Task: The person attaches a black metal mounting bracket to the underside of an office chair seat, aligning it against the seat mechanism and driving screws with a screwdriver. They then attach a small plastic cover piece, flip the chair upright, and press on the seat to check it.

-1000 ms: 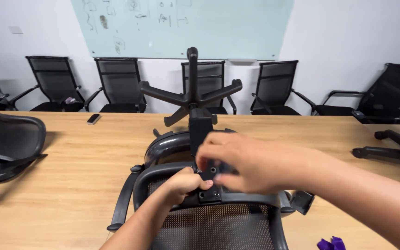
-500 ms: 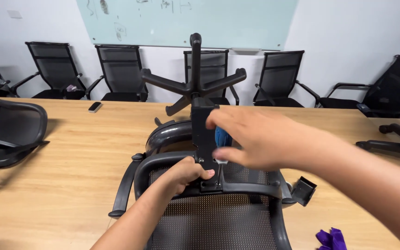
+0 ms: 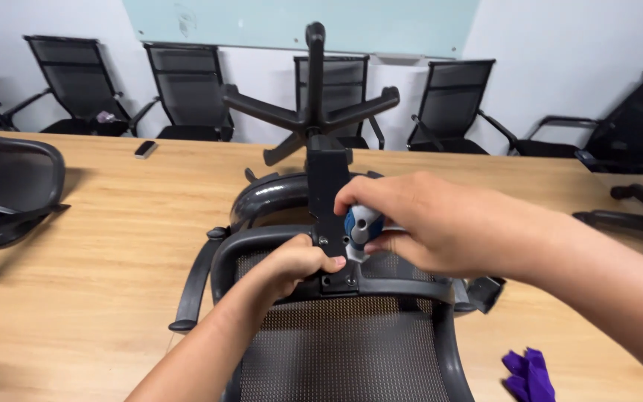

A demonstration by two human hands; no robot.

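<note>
A purple cloth [image 3: 528, 372] is lying nearest on the wooden desk [image 3: 113, 246]. Just beyond, the left hand [image 3: 299, 262] is clenching its grip around the frame of the upturned mesh chair [image 3: 344, 350] lying on the desk. The right hand [image 3: 418, 223] is grasping a blue-handled screwdriver [image 3: 361, 227] against the chair's black bracket [image 3: 330, 201]. Farther off, office chairs [image 3: 187, 89] are lining the wall.

Left hand [image 3: 299, 262]: forearm rising from the lower edge, fingers curled shut, knuckles up, just left of the right hand. Right hand [image 3: 411, 223]: forearm entering from the lower right, palm down, fingers clenched around a blue-and-grey handle [image 3: 362, 225].
</note>
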